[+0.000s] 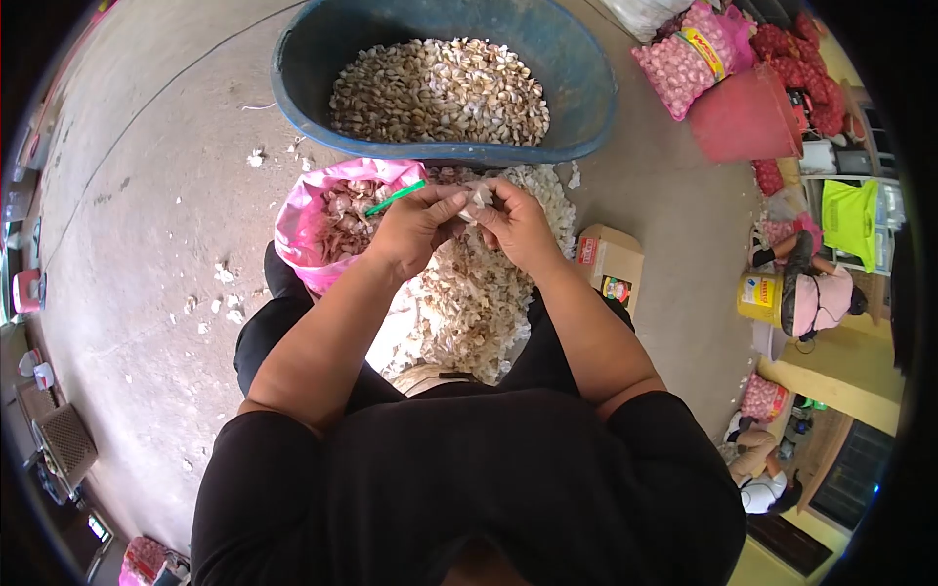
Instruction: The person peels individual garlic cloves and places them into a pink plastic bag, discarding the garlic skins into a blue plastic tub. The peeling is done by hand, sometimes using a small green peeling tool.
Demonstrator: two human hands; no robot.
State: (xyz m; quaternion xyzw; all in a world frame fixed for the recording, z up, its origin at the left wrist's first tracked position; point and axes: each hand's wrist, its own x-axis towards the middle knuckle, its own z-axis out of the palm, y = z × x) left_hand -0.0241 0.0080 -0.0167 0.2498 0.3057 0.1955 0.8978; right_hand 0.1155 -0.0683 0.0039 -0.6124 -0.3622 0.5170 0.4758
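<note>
My left hand (pixel 408 230) and my right hand (pixel 518 227) meet above a heap of pale garlic skins (pixel 469 303). Their fingertips pinch a small whitish piece, apparently garlic with papery skin (pixel 481 196). A green-handled tool (pixel 395 198) sticks out from my left hand, held against the palm. Beside that hand, an open pink bag (pixel 293 220) contains whole garlic bulbs (pixel 342 205). Beyond both hands lies a blue tub (pixel 391 148) with many loose cloves (pixel 440 93) in it.
An open cardboard box (pixel 618 256) lies right of the skins. At the upper right are a garlic-filled net bag (pixel 674 76) and a red bucket (pixel 741 115). Two people sit along the right side, one near a yellow bucket (pixel 758 296). Scraps of skin dot the floor at left.
</note>
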